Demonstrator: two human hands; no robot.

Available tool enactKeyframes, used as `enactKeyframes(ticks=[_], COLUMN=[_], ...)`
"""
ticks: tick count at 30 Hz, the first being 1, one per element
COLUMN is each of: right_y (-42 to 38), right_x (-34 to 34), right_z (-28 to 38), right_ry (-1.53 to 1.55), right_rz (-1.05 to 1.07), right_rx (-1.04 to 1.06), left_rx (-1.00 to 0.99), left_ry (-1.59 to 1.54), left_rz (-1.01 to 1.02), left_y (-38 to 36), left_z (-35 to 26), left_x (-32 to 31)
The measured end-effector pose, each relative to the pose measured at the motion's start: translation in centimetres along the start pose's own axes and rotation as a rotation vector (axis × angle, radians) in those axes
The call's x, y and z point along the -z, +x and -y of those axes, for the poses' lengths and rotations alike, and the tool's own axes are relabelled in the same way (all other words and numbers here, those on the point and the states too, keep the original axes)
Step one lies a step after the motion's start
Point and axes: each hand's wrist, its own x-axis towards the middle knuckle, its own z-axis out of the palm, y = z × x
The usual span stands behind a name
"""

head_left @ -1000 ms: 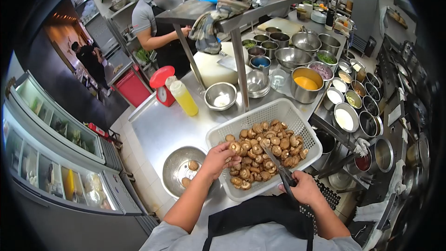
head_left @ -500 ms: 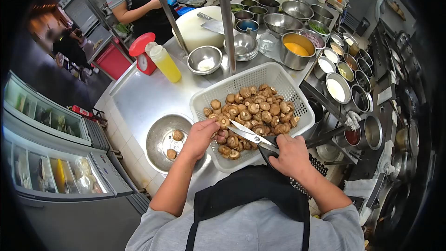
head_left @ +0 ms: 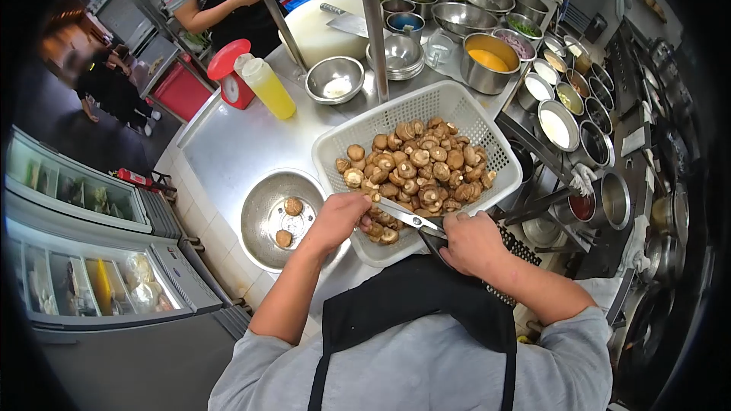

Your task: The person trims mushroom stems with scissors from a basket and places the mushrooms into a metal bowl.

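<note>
My left hand (head_left: 339, 221) is closed, pinching a brown mushroom (head_left: 372, 195) mostly covered by the fingers. My right hand (head_left: 472, 242) grips the black handles of a pair of scissors (head_left: 410, 218). The steel blades point left, nearly together, with their tips at the left fingertips. Beneath both hands lies a white perforated plastic basket (head_left: 487, 125) holding a heap of brown mushrooms (head_left: 415, 160). Left of it, a steel bowl (head_left: 259, 217) contains two mushrooms (head_left: 292, 206), caps up.
On the steel table stand a yellow squeeze bottle (head_left: 270, 90), a red scale (head_left: 230, 68) and a small steel bowl (head_left: 335, 80). A cleaver (head_left: 346, 23) rests on a round white board (head_left: 304, 27). Pots of ingredients (head_left: 487, 68) fill the right. Another person (head_left: 221, 7) works behind.
The scissor blades have gone from spread apart to nearly closed. My left hand, with the mushroom, has shifted slightly right and down. The view has tilted a little.
</note>
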Motion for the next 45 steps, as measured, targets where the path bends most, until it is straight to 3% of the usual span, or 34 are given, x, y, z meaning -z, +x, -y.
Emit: enactKeyframes(ticks=[6, 8, 12, 16, 18, 21, 25, 27, 30, 32, 33, 36, 38, 42, 44, 45], right_y=[0.3, 0.5, 0.1, -0.4, -0.7, -1.3, -1.9, -1.7, -1.1, -0.6, -0.5, -0.3, -0.4, -1.4, -2.2, -2.5], right_x=[-0.7, 0.5, 3.7, 3.1, 2.7, 2.6, 1.0, 0.4, 0.3, 0.4, 0.8, 1.3, 1.2, 2.2, 2.8, 2.8], right_z=[0.1, -0.1, -1.0, -2.1, -2.4, -2.7, -3.5, -3.4, -2.9, -2.4, -2.2, -1.8, -1.9, -2.5, -2.9, -3.0], right_ry=[0.16, 0.223, 0.415, 0.45, 0.484, 0.607, 0.72, 0.784, 0.847, 0.846, 0.838, 0.79, 0.785, 0.771, 0.766, 0.766], right_rz=[0.104, 0.147, 0.312, 0.304, 0.274, 0.244, 0.119, 0.075, 0.091, 0.095, 0.094, 0.043, 0.039, 0.057, 0.03, 0.033], right_rx=[-0.053, -0.095, -0.205, -0.281, -0.294, -0.416, -0.47, -0.485, -0.489, -0.484, -0.488, -0.476, -0.488, -0.506, -0.512, -0.505], left_rx=[0.051, 0.158, 0.197, 0.169, 0.06, -0.016, -0.081, -0.347, -0.51, -0.588, -0.49, -0.442, -0.324, -0.343, -0.407, -0.262], left_ry=[0.026, -0.113, -0.108, -0.188, -0.187, -0.156, 0.128, 1.046, 0.96, 1.016, 1.009, 1.032, 1.26, 1.234, 1.111, 0.836], left_rz=[0.054, 0.018, 0.052, -0.023, -0.102, -0.343, -0.583, -0.769, -0.738, -0.6, -0.526, -0.383, -0.204, -0.098, -0.196, -0.159], left_y=[-0.7, -1.2, -1.6, -2.0, -2.0, -2.9, -2.7, -2.2, -0.3, 2.3, 3.4, 8.8, 11.0, 11.4, 11.1, 9.8], left_z=[0.2, -0.8, -1.1, -1.2, -0.9, -0.9, 2.2, 3.5, 0.0, -1.0, -2.2, -2.4, -2.6, -2.2, -2.5, -4.0], left_x=[-0.9, -1.1, 0.1, 1.3, 2.6, 6.3, 10.1, 10.5, 6.3, 4.1, 2.5, 0.4, -0.7, -1.3, -0.2, 0.0])
